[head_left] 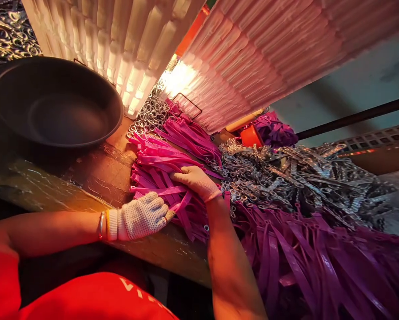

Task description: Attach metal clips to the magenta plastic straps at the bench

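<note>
Head view, clock taken from picture centre. The worked pile of magenta straps (153,158) is at 9 o'clock, on the bench (86,171) directly in front of the person, probably so both hands reach it easily. Left hand (142,218), 8 o'clock: fingers bent, partly closed, fingertips at the strap ends; can't tell if it grips one. Right hand (197,181), just off centre: laid over the straps, thumb side toward the pile, fingers partly hidden; maybe steadying them, hold can't be confirmed. Both gloved, likely against sharp metal; left glove is white knit with dotted grip.

Materials: straps flat, narrow, shiny, plastic-looking, roughly fanned. Silver pieces (296,178) at 3 o'clock: long, textured, eyelet ends, heaped loose beside the straps. More purple straps (302,262) at 4 o'clock, draped, darker. Small metal rings (154,109) at 10–11, bunched. Dark basin (62,106) at 10: round, smooth, matte; interior shadowed. Ribbed pinkish panels (253,58), 11 and 1 o'clock, stand tilted around a bright glare, perhaps shielding it. Red container (252,135) at 2, partly hidden.
</note>
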A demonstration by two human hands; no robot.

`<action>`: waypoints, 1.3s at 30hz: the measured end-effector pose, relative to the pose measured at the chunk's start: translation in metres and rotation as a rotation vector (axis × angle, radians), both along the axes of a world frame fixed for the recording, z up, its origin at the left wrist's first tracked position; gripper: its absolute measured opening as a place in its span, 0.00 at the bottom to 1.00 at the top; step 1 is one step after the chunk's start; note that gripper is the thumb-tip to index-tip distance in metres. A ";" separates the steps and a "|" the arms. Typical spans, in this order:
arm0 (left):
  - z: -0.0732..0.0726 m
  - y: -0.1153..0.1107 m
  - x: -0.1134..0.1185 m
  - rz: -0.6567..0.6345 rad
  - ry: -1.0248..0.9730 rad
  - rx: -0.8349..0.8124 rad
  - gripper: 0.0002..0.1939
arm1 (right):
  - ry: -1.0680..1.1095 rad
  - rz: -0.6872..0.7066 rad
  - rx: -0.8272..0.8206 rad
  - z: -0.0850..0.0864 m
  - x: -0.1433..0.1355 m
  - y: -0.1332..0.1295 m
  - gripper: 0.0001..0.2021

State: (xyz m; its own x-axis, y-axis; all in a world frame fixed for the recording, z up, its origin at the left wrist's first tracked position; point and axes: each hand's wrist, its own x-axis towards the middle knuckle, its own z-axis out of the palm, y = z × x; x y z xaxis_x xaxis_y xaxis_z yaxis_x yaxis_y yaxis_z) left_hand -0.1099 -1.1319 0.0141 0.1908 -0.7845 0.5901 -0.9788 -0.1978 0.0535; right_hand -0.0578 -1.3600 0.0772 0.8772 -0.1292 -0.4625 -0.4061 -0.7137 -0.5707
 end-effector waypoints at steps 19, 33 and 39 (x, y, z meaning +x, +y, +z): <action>0.000 0.001 -0.005 -0.071 0.011 0.065 0.10 | -0.128 0.104 -0.216 -0.003 -0.014 0.006 0.17; -0.001 0.000 -0.003 -0.076 0.028 0.087 0.09 | -0.130 0.126 -0.346 -0.004 -0.015 0.010 0.16; 0.009 0.003 -0.008 -0.037 0.068 0.074 0.13 | -0.207 0.355 -0.676 0.019 -0.025 0.020 0.18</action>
